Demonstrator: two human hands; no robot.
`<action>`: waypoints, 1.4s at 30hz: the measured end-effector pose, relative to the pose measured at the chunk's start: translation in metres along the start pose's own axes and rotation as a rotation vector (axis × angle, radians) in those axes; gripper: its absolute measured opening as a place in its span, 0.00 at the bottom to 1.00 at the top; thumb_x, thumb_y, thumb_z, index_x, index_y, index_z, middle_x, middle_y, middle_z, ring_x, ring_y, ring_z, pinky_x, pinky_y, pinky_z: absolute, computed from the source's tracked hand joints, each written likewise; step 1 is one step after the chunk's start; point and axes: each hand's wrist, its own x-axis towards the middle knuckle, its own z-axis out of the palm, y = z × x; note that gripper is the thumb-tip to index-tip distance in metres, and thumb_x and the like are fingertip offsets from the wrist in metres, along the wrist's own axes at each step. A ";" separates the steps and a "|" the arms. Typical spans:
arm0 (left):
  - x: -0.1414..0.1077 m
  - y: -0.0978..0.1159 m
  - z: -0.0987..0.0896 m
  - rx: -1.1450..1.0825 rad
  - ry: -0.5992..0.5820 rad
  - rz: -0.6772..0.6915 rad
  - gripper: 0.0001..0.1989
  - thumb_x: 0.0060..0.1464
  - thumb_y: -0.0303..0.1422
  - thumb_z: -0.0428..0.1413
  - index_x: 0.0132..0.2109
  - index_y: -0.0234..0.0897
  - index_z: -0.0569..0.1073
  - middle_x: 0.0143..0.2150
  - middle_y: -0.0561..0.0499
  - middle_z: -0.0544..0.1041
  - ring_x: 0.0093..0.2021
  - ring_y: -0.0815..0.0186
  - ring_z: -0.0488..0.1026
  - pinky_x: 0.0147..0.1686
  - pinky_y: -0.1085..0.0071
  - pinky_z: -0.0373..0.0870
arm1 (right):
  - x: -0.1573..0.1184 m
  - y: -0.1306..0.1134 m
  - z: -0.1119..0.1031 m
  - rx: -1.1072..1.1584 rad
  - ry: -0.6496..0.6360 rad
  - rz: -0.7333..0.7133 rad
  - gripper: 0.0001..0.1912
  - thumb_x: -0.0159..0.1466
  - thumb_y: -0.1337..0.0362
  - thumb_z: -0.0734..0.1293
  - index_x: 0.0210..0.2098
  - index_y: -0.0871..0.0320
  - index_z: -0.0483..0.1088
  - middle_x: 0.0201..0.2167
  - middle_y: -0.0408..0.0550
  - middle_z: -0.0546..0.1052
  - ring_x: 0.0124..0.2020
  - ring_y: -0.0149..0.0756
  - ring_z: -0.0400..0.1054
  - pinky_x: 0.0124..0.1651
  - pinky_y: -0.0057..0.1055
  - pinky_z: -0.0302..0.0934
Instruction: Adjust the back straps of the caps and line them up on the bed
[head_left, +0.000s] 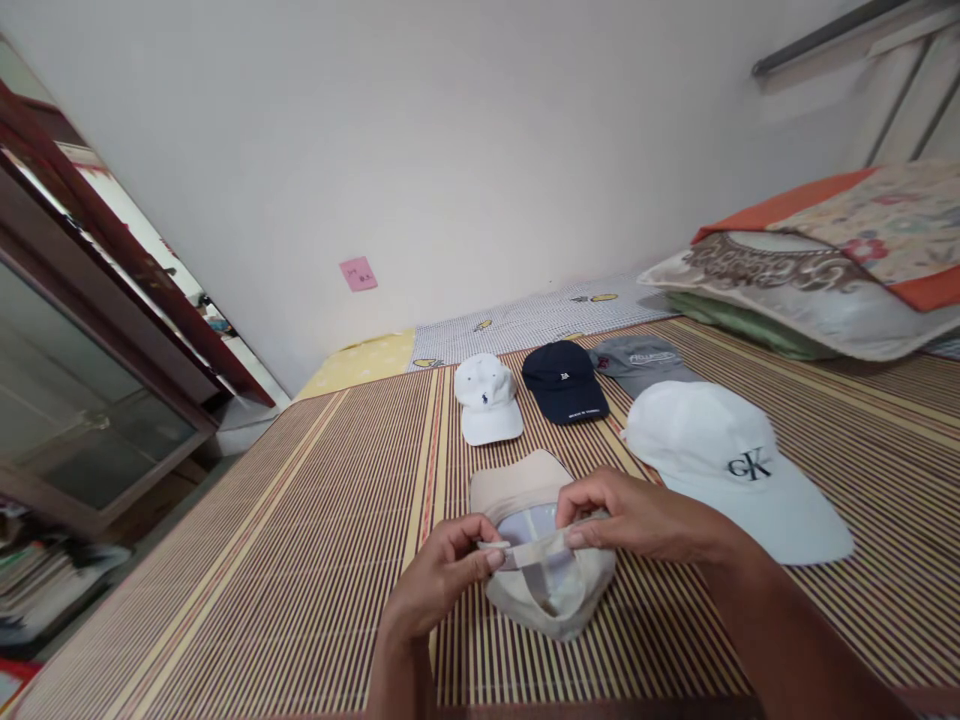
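A beige baseball cap [521,480] lies on the striped mat with its brim pointing away from me and its inside partly showing. My left hand [450,565] pinches the left end of its back strap. My right hand [619,515] grips the right side of the cap's back edge between thumb and fingers. Just beyond sit a white cap [487,395] with a small dark emblem and a navy cap [564,380]. A grey cap [641,360] is partly covered by a larger white cap [697,440] with black "CK" letters, beside my right forearm.
The striped mat [300,540] covers the bed. Pillows [810,280] are piled at the back right, near a metal rail [832,38]. A pink note [358,274] is stuck to the wall. On the left stand a glass-fronted cabinet [90,400] and a stack of papers [45,585].
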 end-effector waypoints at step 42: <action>-0.008 -0.032 -0.054 0.250 0.220 0.036 0.14 0.55 0.30 0.56 0.46 0.41 0.83 0.56 0.45 0.78 0.58 0.54 0.72 0.58 0.57 0.67 | -0.004 0.042 -0.021 -0.499 0.308 -0.048 0.37 0.54 0.80 0.60 0.59 0.50 0.74 0.69 0.50 0.68 0.70 0.46 0.60 0.72 0.54 0.51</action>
